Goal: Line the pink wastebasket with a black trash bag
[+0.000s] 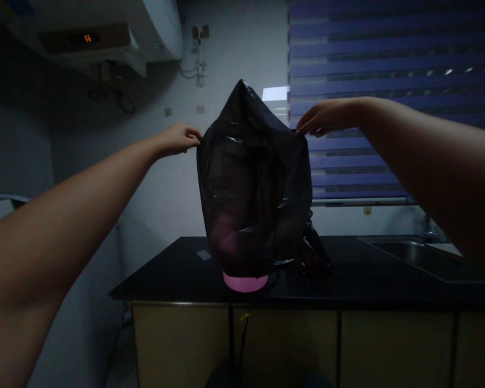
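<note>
A thin black plastic bag [254, 183] hangs spread out between my two hands, its top rising to a peak in the middle. My left hand [181, 138] pinches the bag's upper left edge. On the other side, my right hand [322, 116] grips the upper right corner between thumb and fingers. Behind the bag's lower edge, the base of a pink object [246, 284] shows on the counter; most of it is covered, and its kind cannot be made out. A second dark, shiny plastic bag [316, 250] sits on the counter just to the right, partly hidden.
The black countertop [153, 275] runs across above pale cabinets [181, 339]. A sink [412, 250] with a tap is at the right. A white water heater [161, 27] hangs at upper left, and a striped blind [388, 70] covers the window. A yellow-tied cable [244, 328] hangs in front.
</note>
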`<state>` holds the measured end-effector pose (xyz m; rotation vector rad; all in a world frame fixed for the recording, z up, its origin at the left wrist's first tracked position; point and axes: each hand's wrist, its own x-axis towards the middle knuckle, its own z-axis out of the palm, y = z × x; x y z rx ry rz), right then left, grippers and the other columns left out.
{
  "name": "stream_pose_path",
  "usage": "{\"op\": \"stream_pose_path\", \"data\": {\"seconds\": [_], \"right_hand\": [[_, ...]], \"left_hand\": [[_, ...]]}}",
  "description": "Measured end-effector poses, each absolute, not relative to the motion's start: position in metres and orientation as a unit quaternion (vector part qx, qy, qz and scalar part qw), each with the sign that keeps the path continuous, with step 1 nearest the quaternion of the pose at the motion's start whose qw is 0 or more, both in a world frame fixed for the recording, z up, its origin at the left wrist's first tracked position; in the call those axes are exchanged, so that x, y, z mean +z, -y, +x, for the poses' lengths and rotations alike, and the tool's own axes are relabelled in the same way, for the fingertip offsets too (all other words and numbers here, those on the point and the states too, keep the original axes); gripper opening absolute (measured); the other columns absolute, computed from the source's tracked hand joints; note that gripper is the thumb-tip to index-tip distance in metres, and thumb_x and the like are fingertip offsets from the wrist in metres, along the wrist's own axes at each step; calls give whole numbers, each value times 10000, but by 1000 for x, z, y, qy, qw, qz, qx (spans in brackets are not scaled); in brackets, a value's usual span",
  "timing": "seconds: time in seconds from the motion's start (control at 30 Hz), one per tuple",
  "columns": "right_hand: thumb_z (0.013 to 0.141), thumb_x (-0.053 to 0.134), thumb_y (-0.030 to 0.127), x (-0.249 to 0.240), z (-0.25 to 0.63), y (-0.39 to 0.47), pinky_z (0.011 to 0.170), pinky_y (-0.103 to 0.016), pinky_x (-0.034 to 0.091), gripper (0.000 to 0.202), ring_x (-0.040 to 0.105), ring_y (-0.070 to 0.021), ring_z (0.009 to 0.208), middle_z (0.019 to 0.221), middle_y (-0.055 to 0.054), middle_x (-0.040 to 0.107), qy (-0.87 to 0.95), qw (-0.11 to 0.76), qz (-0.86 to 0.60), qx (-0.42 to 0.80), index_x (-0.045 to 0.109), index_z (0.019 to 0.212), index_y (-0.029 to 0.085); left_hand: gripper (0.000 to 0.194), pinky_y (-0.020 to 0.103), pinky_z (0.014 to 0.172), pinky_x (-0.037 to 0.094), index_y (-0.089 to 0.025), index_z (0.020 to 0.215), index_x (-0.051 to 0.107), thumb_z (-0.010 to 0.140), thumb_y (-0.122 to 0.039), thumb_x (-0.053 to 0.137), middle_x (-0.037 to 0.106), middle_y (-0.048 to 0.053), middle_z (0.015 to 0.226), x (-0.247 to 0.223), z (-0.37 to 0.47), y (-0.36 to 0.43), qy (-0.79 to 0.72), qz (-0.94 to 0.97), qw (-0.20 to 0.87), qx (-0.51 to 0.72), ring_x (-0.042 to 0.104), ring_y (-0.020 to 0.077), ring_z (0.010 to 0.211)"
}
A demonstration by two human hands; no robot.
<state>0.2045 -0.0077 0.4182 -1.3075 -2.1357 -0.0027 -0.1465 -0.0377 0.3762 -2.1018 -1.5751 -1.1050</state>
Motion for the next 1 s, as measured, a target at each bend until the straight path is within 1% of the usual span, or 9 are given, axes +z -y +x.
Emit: {"op": "stream_pose_path", "data": {"seconds": [0.1, 0.2, 0.33, 0.43, 0.57, 0.67, 0.8, 0.93, 1.0], "right_hand": [[845, 624, 187, 422, 202, 5, 788, -260, 443, 127, 495, -72, 672, 617, 26, 458, 791, 332, -514, 11, 676, 940, 122], [870, 580, 158, 425, 199, 2, 688, -225, 408, 139, 388, -42, 550, 593, 36, 469, 784, 339, -520, 28, 663, 963, 97], [874, 553, 133, 427, 196, 1, 619, -198, 394, 92, 436, -40, 525, 599, 20, 540, 785, 348, -512, 39, 635, 859, 93], [884, 534, 141, 427, 194, 5, 640, -187, 420, 128, 513, -47, 556, 614, 9, 578, 784, 356, -507, 44, 603, 782, 105], [892, 517, 147, 427, 191, 10, 730, -203, 469, 149, 595, -71, 644, 653, -5, 615, 779, 373, -502, 46, 602, 775, 111], [892, 519, 148, 430, 190, 9, 815, -244, 490, 143, 618, -82, 680, 628, 1, 615, 776, 390, -493, 46, 605, 784, 112], [896, 505, 119, 434, 190, 6, 902, -314, 482, 150, 631, -87, 695, 617, -3, 621, 776, 416, -470, 55, 604, 785, 101], [894, 541, 153, 437, 188, 8, 906, -302, 492, 117, 657, -136, 901, 806, -64, 679, 772, 436, -459, 50, 613, 877, 63], [887, 563, 170, 436, 186, 11, 906, -289, 499, 135, 652, -156, 959, 901, -85, 690, 772, 440, -457, 45, 617, 937, 57]], "left_hand": [[198, 285, 586, 427, -126, 897, 691, 729, -170, 595, 551, 28, 667, 381, -142, 41, 558, -719, 104, -401, 483, 132, 587], [196, 303, 616, 466, -127, 868, 684, 693, -142, 597, 531, 13, 622, 384, -134, 44, 563, -707, 37, -425, 490, 128, 567], [174, 332, 671, 496, -135, 797, 675, 672, -81, 566, 511, -4, 550, 389, -128, 44, 564, -693, -33, -448, 493, 121, 522], [135, 349, 727, 496, -136, 713, 647, 684, -55, 542, 550, 12, 554, 393, -126, 44, 556, -681, -77, -469, 531, 128, 528], [128, 364, 773, 489, -142, 654, 604, 735, -74, 532, 604, 44, 568, 400, -127, 42, 554, -672, -104, -481, 574, 148, 567], [127, 376, 801, 480, -135, 665, 598, 762, -82, 535, 614, 46, 557, 406, -129, 38, 551, -668, -103, -489, 577, 152, 589], [92, 383, 829, 465, -121, 722, 621, 787, -101, 559, 648, 65, 601, 416, -131, 35, 546, -670, -107, -492, 603, 167, 648], [103, 390, 842, 452, -111, 745, 628, 807, -70, 556, 642, 60, 607, 425, -134, 34, 535, -679, -105, -491, 612, 162, 663], [97, 390, 840, 446, -107, 749, 627, 809, -62, 566, 629, 55, 602, 429, -136, 31, 535, -676, -100, -497, 612, 161, 678]]}}
